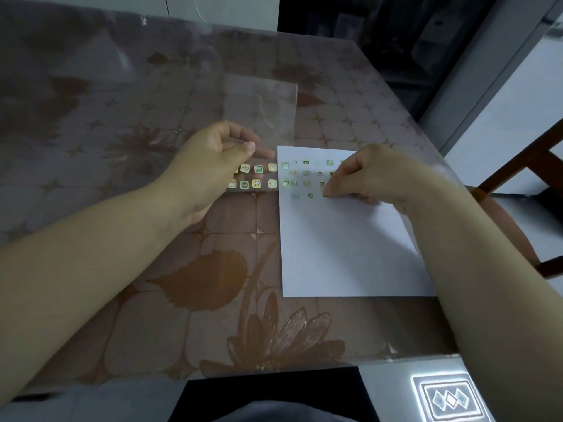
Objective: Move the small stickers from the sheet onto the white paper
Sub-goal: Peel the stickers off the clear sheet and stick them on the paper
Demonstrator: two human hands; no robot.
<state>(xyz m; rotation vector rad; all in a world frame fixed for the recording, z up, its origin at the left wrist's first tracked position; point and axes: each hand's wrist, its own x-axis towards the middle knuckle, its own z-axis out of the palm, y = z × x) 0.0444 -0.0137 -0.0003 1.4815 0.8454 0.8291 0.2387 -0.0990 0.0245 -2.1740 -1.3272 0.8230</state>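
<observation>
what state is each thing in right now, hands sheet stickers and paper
left hand: pinching the sticker sheet, holding it
right hand: fingertips pressed down on the white paper
sticker sheet: clear, mostly emptied, two rows of stickers left
white paper: flat on the table, stickers across its top, lower part blank

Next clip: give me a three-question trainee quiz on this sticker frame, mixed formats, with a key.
1. True or false: the right hand presses a sticker onto the paper.
2. The left hand holds: A) scissors B) the clear sheet C) a pen.
3. Fill in: the paper lies to the ____ of the sheet.

Key: 1 true; 2 B; 3 right.
</observation>
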